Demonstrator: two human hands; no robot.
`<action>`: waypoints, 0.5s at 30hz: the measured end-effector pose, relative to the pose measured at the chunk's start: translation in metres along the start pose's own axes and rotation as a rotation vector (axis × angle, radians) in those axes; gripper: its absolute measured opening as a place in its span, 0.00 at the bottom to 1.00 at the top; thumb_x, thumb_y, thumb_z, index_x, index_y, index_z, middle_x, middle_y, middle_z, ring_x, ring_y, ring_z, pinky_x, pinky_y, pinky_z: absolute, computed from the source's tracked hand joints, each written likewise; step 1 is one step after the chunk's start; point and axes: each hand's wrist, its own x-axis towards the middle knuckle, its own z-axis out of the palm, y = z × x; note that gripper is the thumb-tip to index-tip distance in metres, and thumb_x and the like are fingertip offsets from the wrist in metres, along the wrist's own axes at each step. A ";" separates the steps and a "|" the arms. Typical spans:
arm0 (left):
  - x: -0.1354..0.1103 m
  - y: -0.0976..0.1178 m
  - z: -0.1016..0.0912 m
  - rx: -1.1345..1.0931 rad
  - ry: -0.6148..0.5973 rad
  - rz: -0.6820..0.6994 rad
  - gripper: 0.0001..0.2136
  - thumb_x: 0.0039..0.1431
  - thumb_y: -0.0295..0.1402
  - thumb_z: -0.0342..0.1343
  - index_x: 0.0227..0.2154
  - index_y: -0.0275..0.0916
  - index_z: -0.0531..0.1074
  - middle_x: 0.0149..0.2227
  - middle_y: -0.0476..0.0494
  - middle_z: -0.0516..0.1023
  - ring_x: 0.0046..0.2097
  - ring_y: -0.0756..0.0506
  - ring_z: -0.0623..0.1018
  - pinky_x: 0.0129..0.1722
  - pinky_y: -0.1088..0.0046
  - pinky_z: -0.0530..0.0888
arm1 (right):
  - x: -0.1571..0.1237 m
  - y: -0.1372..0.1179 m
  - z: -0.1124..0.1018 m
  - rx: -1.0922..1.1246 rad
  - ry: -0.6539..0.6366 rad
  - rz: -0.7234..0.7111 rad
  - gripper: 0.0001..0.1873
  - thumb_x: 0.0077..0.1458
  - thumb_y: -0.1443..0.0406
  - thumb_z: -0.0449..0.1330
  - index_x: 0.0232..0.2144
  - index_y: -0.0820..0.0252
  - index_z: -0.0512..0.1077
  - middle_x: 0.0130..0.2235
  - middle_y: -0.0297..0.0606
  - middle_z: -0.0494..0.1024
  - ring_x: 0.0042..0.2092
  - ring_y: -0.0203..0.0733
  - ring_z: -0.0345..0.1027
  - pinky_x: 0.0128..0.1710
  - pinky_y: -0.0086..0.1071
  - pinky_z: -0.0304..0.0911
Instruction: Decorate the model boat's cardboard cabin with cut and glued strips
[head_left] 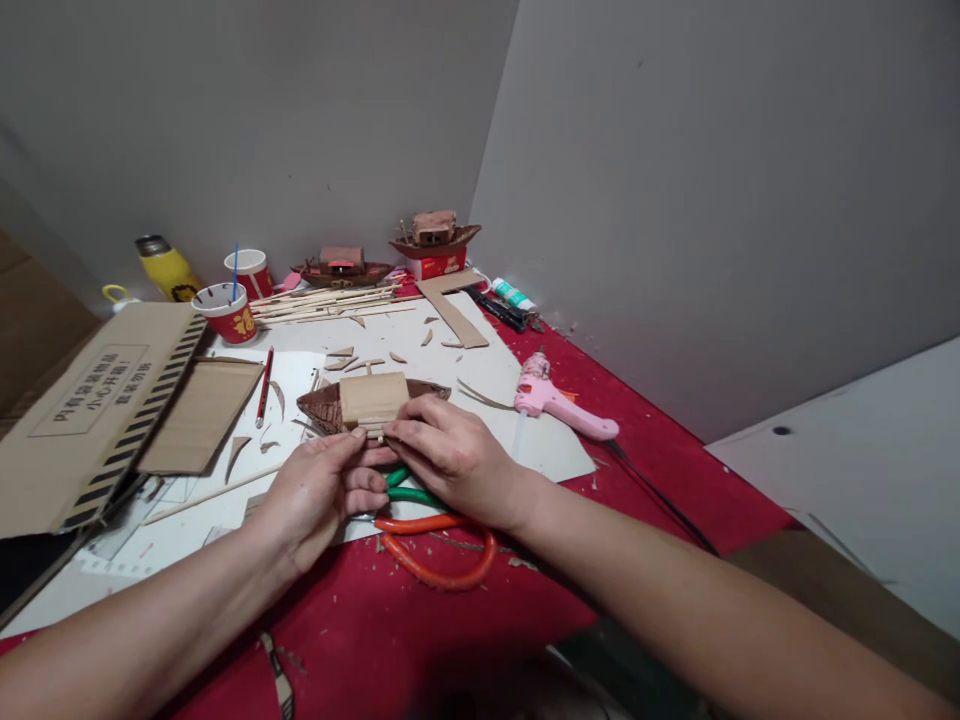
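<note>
Boat model (373, 402) is in your left hand (324, 482) and right hand (454, 450), both pinching its near side; pink glue gun (556, 405) lies rightward.

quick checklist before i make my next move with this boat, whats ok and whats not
1. Left hand on the model boat: ok, fingers at its near side.
2. Right hand at the boat: ok, fingertips at the near edge by the roof.
3. Space under the hands: not ok, green handles and orange handles lie there.
4. Glue gun apart from both hands: ok, it lies to the right. Whether it is hot: cannot tell.
5. Sheet free of cardboard scraps: not ok, several lie around the boat.
</note>
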 end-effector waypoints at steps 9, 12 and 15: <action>0.004 0.001 -0.006 0.033 0.033 0.003 0.07 0.63 0.26 0.52 0.31 0.28 0.73 0.32 0.33 0.82 0.19 0.53 0.74 0.19 0.79 0.76 | -0.021 0.012 -0.081 -0.220 0.177 0.154 0.06 0.59 0.70 0.60 0.39 0.63 0.74 0.39 0.46 0.78 0.41 0.42 0.74 0.42 0.33 0.71; -0.001 0.001 -0.008 0.033 0.042 -0.034 0.08 0.63 0.27 0.52 0.33 0.28 0.73 0.31 0.33 0.81 0.19 0.53 0.74 0.19 0.78 0.76 | -0.045 0.028 -0.102 -0.317 0.110 0.250 0.04 0.59 0.68 0.60 0.38 0.63 0.75 0.38 0.45 0.79 0.38 0.43 0.75 0.39 0.34 0.70; -0.008 -0.002 -0.010 0.056 0.060 -0.050 0.07 0.62 0.28 0.52 0.33 0.30 0.73 0.32 0.35 0.81 0.19 0.53 0.74 0.20 0.77 0.76 | -0.066 0.037 -0.107 -0.328 0.075 0.321 0.05 0.60 0.67 0.60 0.38 0.62 0.74 0.37 0.43 0.78 0.36 0.42 0.75 0.34 0.33 0.70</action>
